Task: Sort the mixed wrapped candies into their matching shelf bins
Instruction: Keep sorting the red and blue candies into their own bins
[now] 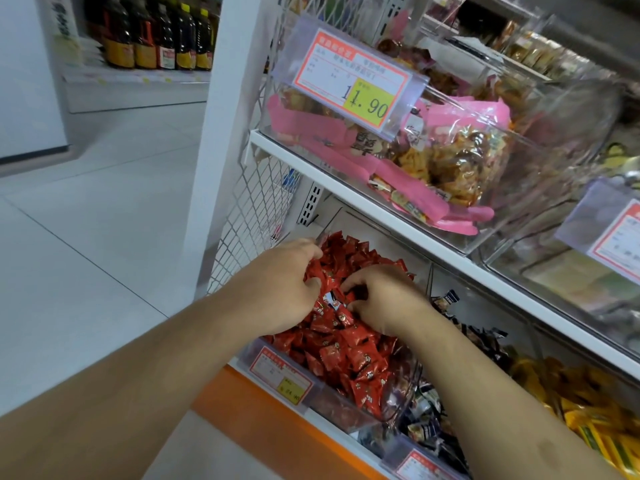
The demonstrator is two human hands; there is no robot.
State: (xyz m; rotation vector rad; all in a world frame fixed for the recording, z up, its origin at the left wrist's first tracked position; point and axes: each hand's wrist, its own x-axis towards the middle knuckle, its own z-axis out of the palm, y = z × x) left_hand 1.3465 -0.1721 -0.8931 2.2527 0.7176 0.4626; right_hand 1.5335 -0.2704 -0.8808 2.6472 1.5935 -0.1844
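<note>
A clear bin [349, 415] on the lower shelf is heaped with red wrapped candies [349, 355]. Both my hands are down in the heap. My left hand [284, 285] lies on the left side of the pile with its fingers curled into the wrappers. My right hand [384, 296] is just to the right, fingers bent down among the candies. Between the two hands a dark and white wrapped candy [331, 301] shows among the red ones. Whether either hand holds a candy is hidden by the fingers.
To the right stand a bin of dark wrapped candies [429, 420] and a bin of yellow ones [581, 403]. The upper shelf [346, 185] overhangs closely, carrying a clear bin of pink snack packs [460, 147]. A wire mesh panel [252, 216] bounds the left side.
</note>
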